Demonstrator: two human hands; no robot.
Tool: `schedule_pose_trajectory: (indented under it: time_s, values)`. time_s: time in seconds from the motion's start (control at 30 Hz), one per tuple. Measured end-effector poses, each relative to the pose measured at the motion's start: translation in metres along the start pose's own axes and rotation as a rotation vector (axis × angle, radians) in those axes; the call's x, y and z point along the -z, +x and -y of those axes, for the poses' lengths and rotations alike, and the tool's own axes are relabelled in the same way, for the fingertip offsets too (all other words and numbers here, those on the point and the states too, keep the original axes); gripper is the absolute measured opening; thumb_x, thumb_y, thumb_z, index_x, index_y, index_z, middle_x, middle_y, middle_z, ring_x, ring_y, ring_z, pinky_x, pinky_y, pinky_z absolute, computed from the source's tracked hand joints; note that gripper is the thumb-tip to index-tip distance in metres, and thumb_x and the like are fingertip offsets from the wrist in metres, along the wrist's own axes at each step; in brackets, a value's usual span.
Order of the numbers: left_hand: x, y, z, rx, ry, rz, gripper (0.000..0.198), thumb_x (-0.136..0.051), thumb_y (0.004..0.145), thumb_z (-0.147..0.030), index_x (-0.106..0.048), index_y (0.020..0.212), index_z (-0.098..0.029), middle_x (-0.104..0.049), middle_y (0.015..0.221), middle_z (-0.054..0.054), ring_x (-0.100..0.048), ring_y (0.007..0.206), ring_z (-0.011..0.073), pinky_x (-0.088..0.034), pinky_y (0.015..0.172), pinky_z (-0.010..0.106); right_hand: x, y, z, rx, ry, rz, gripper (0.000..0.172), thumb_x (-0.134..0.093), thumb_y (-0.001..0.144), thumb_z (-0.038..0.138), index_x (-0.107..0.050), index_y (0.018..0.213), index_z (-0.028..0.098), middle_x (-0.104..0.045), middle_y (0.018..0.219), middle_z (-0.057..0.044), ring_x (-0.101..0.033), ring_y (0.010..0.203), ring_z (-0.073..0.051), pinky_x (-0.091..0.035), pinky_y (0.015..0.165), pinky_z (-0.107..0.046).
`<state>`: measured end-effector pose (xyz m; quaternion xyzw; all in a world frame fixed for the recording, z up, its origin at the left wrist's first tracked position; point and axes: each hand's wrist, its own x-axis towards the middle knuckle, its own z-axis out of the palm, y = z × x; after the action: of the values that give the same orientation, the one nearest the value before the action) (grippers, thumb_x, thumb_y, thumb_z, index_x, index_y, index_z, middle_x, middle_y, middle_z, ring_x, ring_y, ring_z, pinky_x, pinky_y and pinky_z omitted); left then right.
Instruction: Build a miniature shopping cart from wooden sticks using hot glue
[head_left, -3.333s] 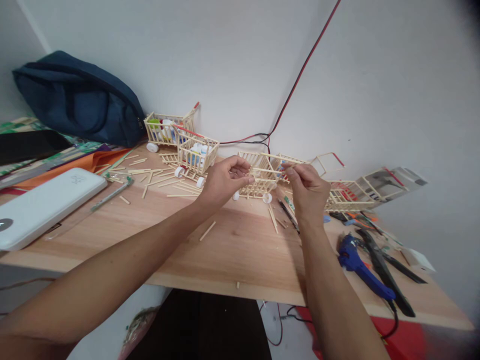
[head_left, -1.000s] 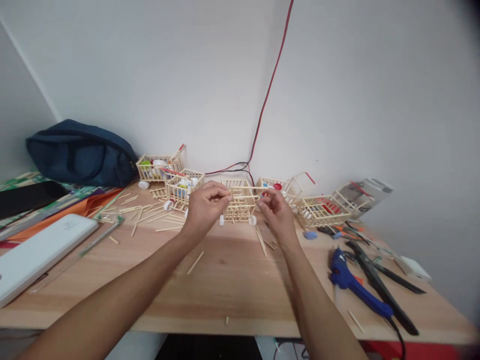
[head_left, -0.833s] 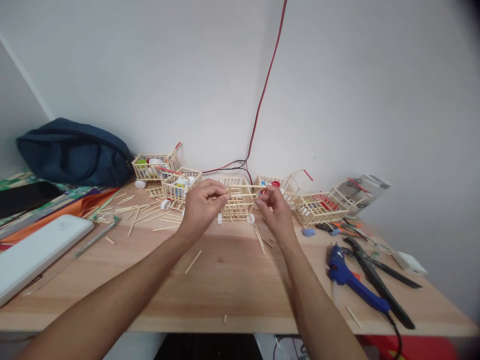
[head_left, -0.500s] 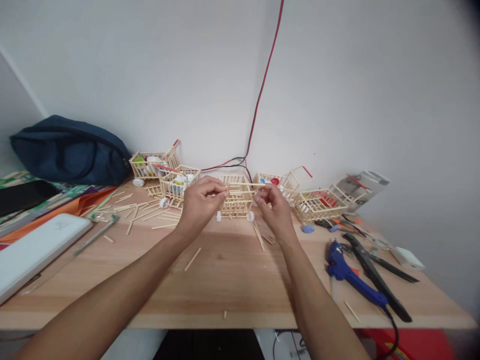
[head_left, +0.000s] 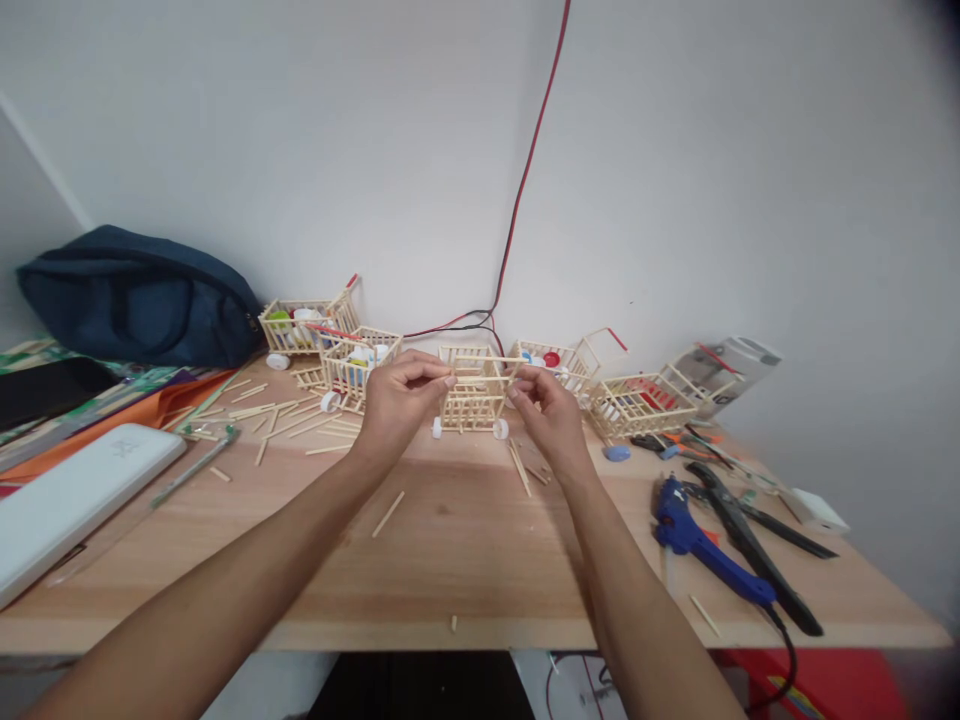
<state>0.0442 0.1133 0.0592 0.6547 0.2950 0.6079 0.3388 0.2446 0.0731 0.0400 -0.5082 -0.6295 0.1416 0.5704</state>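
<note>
A miniature shopping cart [head_left: 469, 414] built of thin wooden sticks stands at mid-table on white wheels. Over its near side is a handle frame of thin sticks [head_left: 491, 361], with a crossbar spanning the gap between my hands. My left hand [head_left: 405, 400] is closed, thumb and fingertips pinching the frame's left end. On the other end my right hand [head_left: 551, 410] is closed in a similar pinch. Fingers hide the frame's ends, and I cannot tell whether it is joined to the cart.
More stick carts [head_left: 360, 365] with colourful contents line the wall. Loose sticks [head_left: 300, 418] lie scattered at left, near a white power bank [head_left: 97, 500] and a blue bag [head_left: 142, 300]. A blue glue gun [head_left: 705, 545] and black-handled cutters [head_left: 754, 550] lie at right.
The crossbar sits slightly higher above the fingers than before. Both hands keep their pinch in nearly the same place; the view has shifted slightly.
</note>
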Motion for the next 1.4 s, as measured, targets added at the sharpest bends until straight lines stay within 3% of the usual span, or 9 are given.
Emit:
schedule_pose_trajectory:
  time_s: [0.2, 1.4]
  values:
    - [0.0001, 0.0014, -0.0003, -0.002, -0.004, 0.011, 0.008, -0.075, 0.067, -0.028, -0.074, 0.066, -0.020, -0.069, 0.077, 0.004, -0.063, 0.079, 0.0172, -0.049, 0.074, 0.031, 0.0019, -0.0003, 0.0028, 0.044, -0.038, 0.002, 0.017, -0.058, 0.083, 0.028, -0.056, 0.100, 0.024, -0.064, 0.081, 0.000, -0.058, 0.075, -0.016, -0.043, 0.072, -0.030]
    - [0.0013, 0.0011, -0.0009, -0.049, 0.053, 0.057, 0.006, -0.068, 0.072, -0.020, -0.074, 0.070, -0.019, -0.070, 0.080, 0.005, -0.064, 0.081, 0.0175, -0.050, 0.073, 0.031, 0.0021, 0.0015, -0.0008, 0.048, -0.059, 0.013, 0.014, -0.056, 0.083, 0.027, -0.048, 0.094, 0.024, -0.058, 0.078, 0.002, -0.051, 0.071, -0.014, -0.038, 0.067, -0.029]
